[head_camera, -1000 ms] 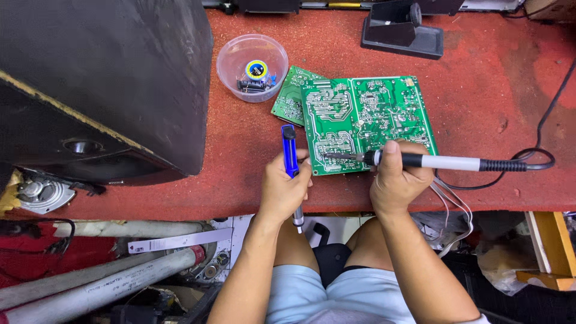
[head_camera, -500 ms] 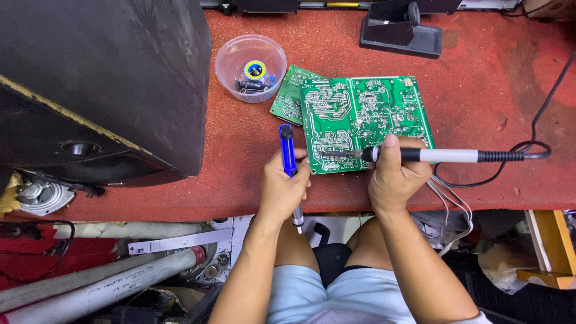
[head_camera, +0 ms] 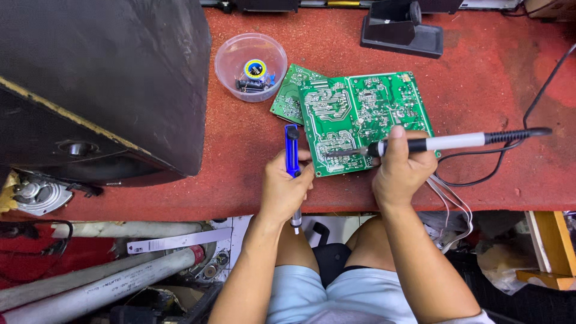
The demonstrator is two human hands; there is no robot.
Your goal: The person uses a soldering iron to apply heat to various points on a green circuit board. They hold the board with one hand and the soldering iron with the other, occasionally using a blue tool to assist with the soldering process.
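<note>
The left hand hides the blue pump's middle; the small board lies partly under the large one; the bowl's contents are too small to tell.

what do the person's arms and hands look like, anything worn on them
Both arms are bare from the elbows down: no sleeves, gloves, watch or rings show. The left hand and the right hand have bare fingers with short nails. No marks or bands appear on either forearm. Light blue shorts show at the lap.
</note>
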